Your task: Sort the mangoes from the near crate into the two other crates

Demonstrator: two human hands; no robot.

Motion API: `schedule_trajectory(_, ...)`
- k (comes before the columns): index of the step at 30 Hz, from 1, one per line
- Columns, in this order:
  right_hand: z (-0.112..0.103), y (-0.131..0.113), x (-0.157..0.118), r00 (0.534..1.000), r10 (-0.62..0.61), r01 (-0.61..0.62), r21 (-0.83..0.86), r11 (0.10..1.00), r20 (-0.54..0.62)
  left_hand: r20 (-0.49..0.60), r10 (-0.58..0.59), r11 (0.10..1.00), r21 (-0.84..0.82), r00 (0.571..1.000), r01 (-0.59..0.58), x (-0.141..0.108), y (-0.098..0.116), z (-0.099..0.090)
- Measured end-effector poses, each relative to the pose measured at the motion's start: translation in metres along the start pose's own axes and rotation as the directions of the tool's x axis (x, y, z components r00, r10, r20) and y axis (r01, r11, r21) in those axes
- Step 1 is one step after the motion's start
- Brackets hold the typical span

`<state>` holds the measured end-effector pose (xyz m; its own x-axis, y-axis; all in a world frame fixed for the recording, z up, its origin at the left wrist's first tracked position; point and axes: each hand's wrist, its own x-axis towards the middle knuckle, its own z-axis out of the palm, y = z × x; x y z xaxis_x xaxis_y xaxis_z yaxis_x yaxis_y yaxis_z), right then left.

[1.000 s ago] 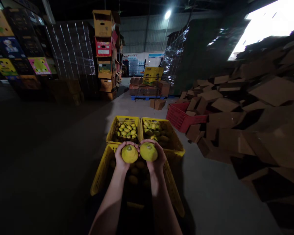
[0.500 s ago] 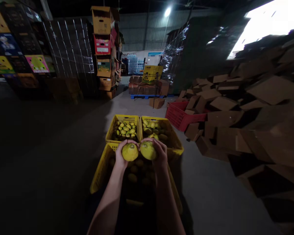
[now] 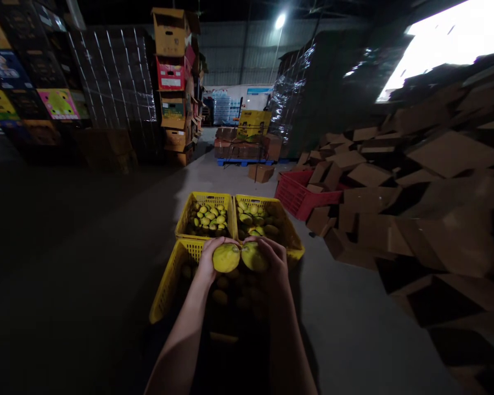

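Note:
My left hand (image 3: 209,259) is wrapped round a yellow fruit (image 3: 226,258). A greener yellow fruit (image 3: 254,257) sits in my right hand (image 3: 275,259), whose fingers curl over its top and side. Both fruits are side by side, nearly touching, above the near yellow crate (image 3: 165,285), where more fruits lie in deep shadow. Behind it stand two more yellow crates: the left one (image 3: 184,216) holds several green-yellow fruits, and the right one (image 3: 290,233) holds several larger-looking ones.
A red crate (image 3: 298,197) with cardboard in it stands to the right, beside a large heap of cardboard boxes (image 3: 370,197). Farther back are a blue pallet (image 3: 245,162) with goods, a tall box stack (image 3: 173,77) and a wrapped stack (image 3: 115,82).
Both hands have shifted slightly right, and the two fruits have turned and come closer together. The camera view has moved a little.

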<state>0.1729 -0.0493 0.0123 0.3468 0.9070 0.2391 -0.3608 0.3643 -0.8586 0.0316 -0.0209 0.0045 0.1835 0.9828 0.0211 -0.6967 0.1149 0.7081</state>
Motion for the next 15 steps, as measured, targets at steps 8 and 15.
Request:
schedule_trajectory(8,0.018,0.026,0.011,0.847,0.469,-0.356,0.388,0.850,-0.251,-0.087,-0.413,0.849,-0.397,0.907,0.348,0.013,-0.005,-0.004)
schedule_trajectory(15,0.012,0.046,0.012,0.839,0.536,-0.409,0.539,0.736,-0.095,-0.243,-0.400,0.809,-0.546,0.884,0.217,0.026,-0.006,-0.011)
